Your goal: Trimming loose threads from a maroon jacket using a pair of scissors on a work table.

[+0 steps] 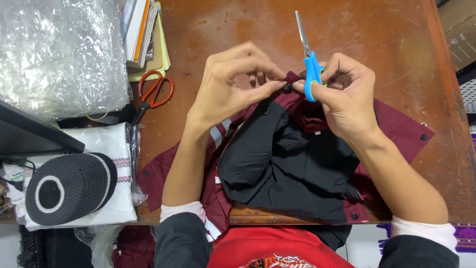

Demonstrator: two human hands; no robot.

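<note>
A maroon and black jacket [277, 164] lies spread on a brown wooden table [238, 30], with snap buttons along its edges. My left hand [233, 84] pinches a small fold of the maroon fabric near a black snap at the jacket's top. My right hand [347, 94] pinches the same fold from the other side. Small blue-handled scissors [311, 69] hang on my right hand's fingers, blades pointing away from me and closed. The two hands' fingertips nearly meet over the fabric.
Orange-handled scissors [151, 94] lie at the left. Behind them sits a stack of books and papers [146, 34]. Crumpled clear plastic [59, 49] fills the far left. A black knitted cap [69, 186] rests on folded white cloth [111, 149] by the table's near edge.
</note>
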